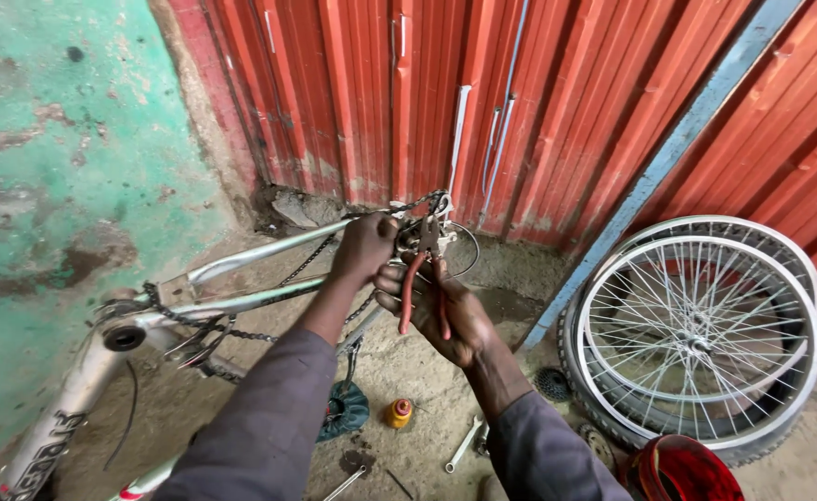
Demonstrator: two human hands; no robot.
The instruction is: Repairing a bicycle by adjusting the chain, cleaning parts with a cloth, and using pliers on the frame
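A silver bicycle frame lies upside down across the middle, its chain hanging loose. My left hand grips the rear end of the frame near the dropout and derailleur. My right hand holds red-handled pliers with the jaws up against the derailleur area. Both forearms are in grey sleeves.
Two spoked wheels lean against the red corrugated metal wall at the right. On the dirt floor lie a wrench, a small orange bottle, a dark green cloth and a sprocket. A red round object sits bottom right. A green wall stands left.
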